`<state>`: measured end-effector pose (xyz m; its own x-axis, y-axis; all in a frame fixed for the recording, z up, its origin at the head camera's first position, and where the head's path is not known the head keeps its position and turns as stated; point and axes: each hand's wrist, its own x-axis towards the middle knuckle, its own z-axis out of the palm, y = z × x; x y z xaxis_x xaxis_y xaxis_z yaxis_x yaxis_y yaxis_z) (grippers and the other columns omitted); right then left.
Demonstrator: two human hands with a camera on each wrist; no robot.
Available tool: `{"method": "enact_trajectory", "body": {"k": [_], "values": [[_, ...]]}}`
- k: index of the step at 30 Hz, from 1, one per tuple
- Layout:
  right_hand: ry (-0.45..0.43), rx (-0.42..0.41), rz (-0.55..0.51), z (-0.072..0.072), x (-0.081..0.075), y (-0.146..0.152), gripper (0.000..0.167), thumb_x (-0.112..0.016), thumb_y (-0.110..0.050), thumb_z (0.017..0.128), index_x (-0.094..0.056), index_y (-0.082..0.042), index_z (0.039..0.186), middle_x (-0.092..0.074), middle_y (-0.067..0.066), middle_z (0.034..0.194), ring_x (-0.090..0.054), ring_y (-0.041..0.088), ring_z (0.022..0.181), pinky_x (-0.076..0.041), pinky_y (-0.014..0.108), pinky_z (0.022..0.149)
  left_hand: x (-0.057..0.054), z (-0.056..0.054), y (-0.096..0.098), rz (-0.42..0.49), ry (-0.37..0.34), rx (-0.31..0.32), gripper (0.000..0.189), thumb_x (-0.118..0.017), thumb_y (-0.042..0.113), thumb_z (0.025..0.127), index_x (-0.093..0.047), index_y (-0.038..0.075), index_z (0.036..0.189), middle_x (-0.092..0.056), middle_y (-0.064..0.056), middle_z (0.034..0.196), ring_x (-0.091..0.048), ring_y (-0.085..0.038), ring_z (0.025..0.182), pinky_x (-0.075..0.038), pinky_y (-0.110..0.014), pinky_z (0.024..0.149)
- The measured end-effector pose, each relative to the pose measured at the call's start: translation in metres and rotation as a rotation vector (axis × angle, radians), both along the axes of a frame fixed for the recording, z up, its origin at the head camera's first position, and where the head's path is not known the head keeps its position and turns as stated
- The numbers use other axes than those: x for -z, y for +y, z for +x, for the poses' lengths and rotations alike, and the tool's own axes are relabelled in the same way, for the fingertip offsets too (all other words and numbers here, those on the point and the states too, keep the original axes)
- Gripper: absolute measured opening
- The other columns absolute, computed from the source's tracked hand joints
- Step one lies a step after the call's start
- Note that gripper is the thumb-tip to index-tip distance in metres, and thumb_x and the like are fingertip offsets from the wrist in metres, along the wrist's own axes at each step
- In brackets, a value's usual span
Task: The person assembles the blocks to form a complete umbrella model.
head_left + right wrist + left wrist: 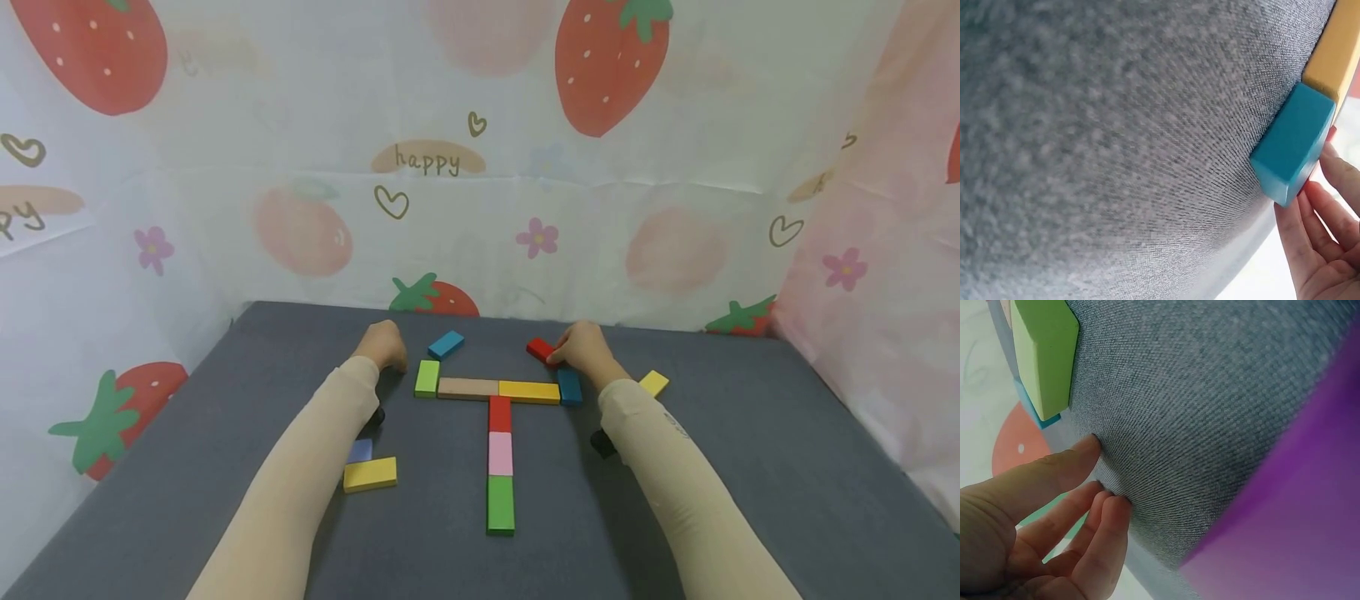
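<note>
My right hand [587, 350] pinches one end of a red block [540, 350] behind the dark blue block [570, 387]. In the right wrist view that blue block [1294, 137] hides most of the red one, and the fingertips show just past it. To the left of the lime green block [427, 378], my left hand [382, 345] is low over the table and holds nothing. Its thumb and fingers [1113, 519] are loosely bent, with a gap between them, in the left wrist view. A light blue block [446, 344] lies behind the lime one.
A wooden block [468, 388] and a yellow block [529, 392] form a crossbar. Below it run a red block [499, 414], a pink block [500, 453] and a green block [501, 505]. Loose yellow [371, 475] and purple [360, 451] blocks lie left, another yellow block [654, 383] right.
</note>
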<state>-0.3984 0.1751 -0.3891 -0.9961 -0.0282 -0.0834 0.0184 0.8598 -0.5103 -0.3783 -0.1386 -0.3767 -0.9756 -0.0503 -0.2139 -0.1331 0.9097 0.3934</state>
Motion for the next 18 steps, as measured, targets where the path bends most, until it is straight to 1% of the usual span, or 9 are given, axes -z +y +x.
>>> {"method": "enact_trajectory", "body": {"k": [4, 9, 11, 13, 14, 15, 17, 18], "values": [[-0.002, -0.001, 0.001, 0.000, 0.000, 0.001, 0.025, -0.080, -0.020, 0.084, -0.076, 0.001, 0.099, -0.073, 0.017, 0.105, -0.062, 0.026, 0.091, -0.057, 0.035, 0.079, -0.001, 0.001, 0.000, -0.008, 0.008, 0.018, 0.046, -0.078, 0.009, 0.082, -0.063, -0.013, 0.120, -0.063, -0.027, 0.127, -0.062, -0.038, 0.117, -0.054, -0.045, 0.099], [0.005, -0.005, -0.005, 0.001, -0.001, 0.002, 0.026, -0.079, -0.020, 0.085, -0.076, 0.001, 0.099, -0.073, 0.018, 0.105, -0.063, 0.027, 0.092, -0.057, 0.037, 0.080, -0.005, 0.001, 0.001, 0.009, -0.012, 0.012, 0.046, -0.079, 0.010, 0.083, -0.063, -0.010, 0.121, -0.063, -0.026, 0.128, -0.061, -0.038, 0.118, -0.054, -0.045, 0.098], [0.006, -0.007, -0.012, 0.002, -0.002, 0.003, 0.027, -0.079, -0.021, 0.085, -0.076, 0.001, 0.101, -0.073, 0.018, 0.107, -0.063, 0.027, 0.094, -0.057, 0.037, 0.082, -0.005, 0.000, 0.000, 0.024, -0.016, 0.006, 0.044, -0.079, 0.010, 0.082, -0.065, -0.009, 0.118, -0.064, -0.025, 0.126, -0.062, -0.037, 0.116, -0.055, -0.045, 0.097], [0.008, -0.014, -0.027, 0.004, -0.003, 0.004, 0.030, -0.077, -0.023, 0.087, -0.075, 0.001, 0.106, -0.071, 0.019, 0.112, -0.062, 0.029, 0.099, -0.057, 0.039, 0.085, -0.003, -0.002, -0.004, 0.043, -0.008, 0.018, 0.038, -0.080, 0.009, 0.080, -0.068, -0.008, 0.112, -0.066, -0.024, 0.122, -0.064, -0.035, 0.112, -0.056, -0.044, 0.095], [0.012, -0.017, -0.037, 0.006, -0.005, 0.006, 0.032, -0.076, -0.024, 0.088, -0.074, 0.001, 0.109, -0.070, 0.019, 0.115, -0.062, 0.031, 0.102, -0.056, 0.041, 0.087, 0.002, -0.005, -0.008, 0.065, 0.018, 0.043, 0.032, -0.082, 0.010, 0.078, -0.071, -0.006, 0.104, -0.069, -0.023, 0.115, -0.066, -0.033, 0.103, -0.058, -0.041, 0.087], [0.017, -0.020, -0.046, 0.008, -0.007, 0.008, 0.034, -0.074, -0.024, 0.089, -0.072, 0.001, 0.112, -0.068, 0.020, 0.119, -0.062, 0.032, 0.105, -0.056, 0.042, 0.089, 0.003, -0.006, -0.011, 0.085, 0.019, 0.054, 0.030, -0.082, 0.010, 0.077, -0.072, -0.005, 0.101, -0.069, -0.022, 0.114, -0.067, -0.032, 0.101, -0.058, -0.040, 0.086], [0.036, -0.030, -0.067, 0.015, -0.011, 0.014, 0.038, -0.072, -0.024, 0.091, -0.069, 0.002, 0.119, -0.065, 0.022, 0.125, -0.060, 0.036, 0.112, -0.055, 0.046, 0.093, 0.005, -0.005, -0.019, 0.119, 0.020, 0.075, 0.028, -0.083, 0.011, 0.077, -0.074, -0.004, 0.098, -0.070, -0.021, 0.113, -0.066, -0.032, 0.100, -0.058, -0.040, 0.085], [0.045, -0.034, -0.080, 0.019, -0.014, 0.019, 0.040, -0.071, -0.023, 0.092, -0.067, 0.003, 0.122, -0.064, 0.023, 0.127, -0.059, 0.038, 0.115, -0.054, 0.047, 0.095, 0.004, -0.002, -0.023, 0.136, 0.026, 0.086, 0.028, -0.082, 0.012, 0.077, -0.074, -0.003, 0.099, -0.069, -0.022, 0.115, -0.066, -0.033, 0.101, -0.058, -0.041, 0.086]]}}
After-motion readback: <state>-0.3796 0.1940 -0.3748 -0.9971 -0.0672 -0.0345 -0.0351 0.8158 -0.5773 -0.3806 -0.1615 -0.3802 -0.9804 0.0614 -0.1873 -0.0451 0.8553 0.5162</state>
